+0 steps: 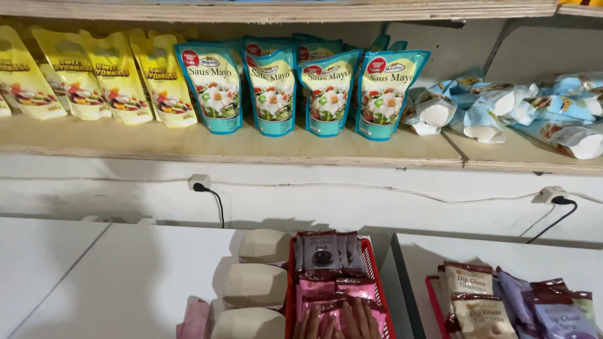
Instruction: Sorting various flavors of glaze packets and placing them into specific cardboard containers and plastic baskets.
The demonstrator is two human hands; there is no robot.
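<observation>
Resting spread on pink pouches [339,290] in the red basket [384,295], left hand [312,323] and right hand [359,319] would lift best gripping outer edges.

Both hands, left hand [312,323] and right hand [359,319], lie on pouches inside the red basket [378,290]. Its walls hem them in sideways. Tan packs [254,284] block the left; bare tabletop [119,276] opens beyond. Ahead, the wall and a loaded wooden shelf [251,145] above.
</observation>
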